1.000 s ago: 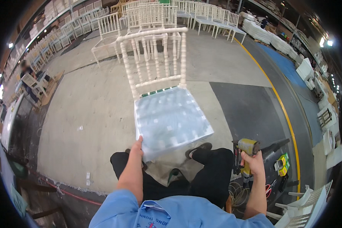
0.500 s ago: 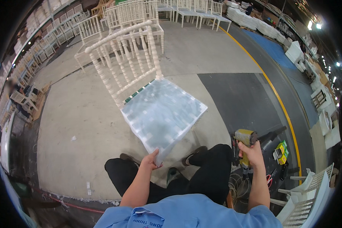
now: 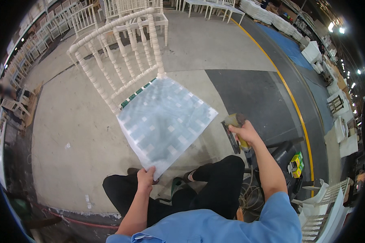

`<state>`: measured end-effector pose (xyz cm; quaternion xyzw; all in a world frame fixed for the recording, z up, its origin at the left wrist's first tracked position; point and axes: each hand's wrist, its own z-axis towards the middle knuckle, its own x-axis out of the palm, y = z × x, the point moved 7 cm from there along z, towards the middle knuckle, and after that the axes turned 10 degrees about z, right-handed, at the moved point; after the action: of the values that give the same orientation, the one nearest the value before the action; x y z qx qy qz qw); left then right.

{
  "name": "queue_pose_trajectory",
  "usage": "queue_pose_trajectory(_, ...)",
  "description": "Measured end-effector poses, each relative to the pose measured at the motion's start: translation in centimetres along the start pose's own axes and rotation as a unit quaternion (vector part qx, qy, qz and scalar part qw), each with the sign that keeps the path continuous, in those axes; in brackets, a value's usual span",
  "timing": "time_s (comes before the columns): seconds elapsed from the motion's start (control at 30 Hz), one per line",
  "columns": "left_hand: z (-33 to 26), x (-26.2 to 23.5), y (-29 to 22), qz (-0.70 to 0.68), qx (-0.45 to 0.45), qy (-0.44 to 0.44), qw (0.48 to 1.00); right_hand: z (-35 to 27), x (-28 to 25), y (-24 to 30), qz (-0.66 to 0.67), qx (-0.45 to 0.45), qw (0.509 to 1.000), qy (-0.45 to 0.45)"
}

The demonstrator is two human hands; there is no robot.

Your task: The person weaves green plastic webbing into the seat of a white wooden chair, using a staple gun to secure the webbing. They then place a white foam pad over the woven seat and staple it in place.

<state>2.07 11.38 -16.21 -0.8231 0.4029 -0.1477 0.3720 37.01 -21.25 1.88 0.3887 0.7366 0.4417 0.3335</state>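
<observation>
In front of me a cream chair (image 3: 109,29) stands at an angle, its back of turned spindles leaning to the far left. A sheet of thin white fabric (image 3: 166,117) covers its seat, and pale woven webbing shows through. Along the back edge a strip of green webbing (image 3: 130,98) is uncovered. My left hand (image 3: 145,179) pinches the fabric's near corner between thumb and fingers. My right hand (image 3: 245,133) is wrapped round a yellow staple gun (image 3: 233,120), held off the seat's right corner, apart from it. Its long dark magazine points down towards the near side.
A coiled pale hose (image 3: 252,198) lies by my right knee. Green-and-yellow boxes (image 3: 296,164) sit on a black surface to the right, with a white slatted chair (image 3: 326,194) nearer me. More cream chairs (image 3: 160,19) stand beyond, and a yellow line (image 3: 290,95) crosses the floor.
My right hand has brought the staple gun left and forward, nearer the seat. My left hand, still on the fabric corner, and the chair appear farther left in the view.
</observation>
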Motion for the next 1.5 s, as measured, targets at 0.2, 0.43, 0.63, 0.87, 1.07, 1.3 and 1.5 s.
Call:
queue_pose_trajectory(0.2, 0.7, 0.6, 0.0, 0.001, 0.035, -0.093, 0.995, 7.8, 1.8, -0.5, -0.077, 0.029, 0.996, 0.024)
queue_pose_trajectory(0.43, 1.6, 0.7, 0.9, -0.059, 0.057, -0.062, 0.995, 10.9, 2.5, -3.0, -0.129, 0.077, 0.989, 0.019)
queue_pose_trajectory(0.63, 1.4, 0.8, 1.6, -0.057, 0.058, -0.063, 0.995, 9.8, 4.0, -4.0, -0.117, 0.077, 0.99, 0.026)
queue_pose_trajectory(0.87, 1.2, 0.7, 2.0, -0.055, 0.027, -0.072, 0.996, 7.8, 7.5, -4.5, -0.139, 0.078, 0.985, 0.071)
queue_pose_trajectory(1.07, 1.4, 0.6, 2.2, -0.054, 0.019, -0.053, 0.997, 6.5, 7.4, -3.0, -0.108, 0.064, 0.991, 0.044)
queue_pose_trajectory(1.3, 0.9, 0.6, 1.3, -0.056, 0.049, -0.063, 0.995, 5.2, 7.5, -3.0, -0.12, 0.076, 0.989, 0.04)
queue_pose_trajectory(1.5, 0.9, 0.1, 1.6, -0.041, 0.096, -0.066, 0.992, 5.2, 9.7, -4.5, -0.12, 0.089, 0.985, 0.086)
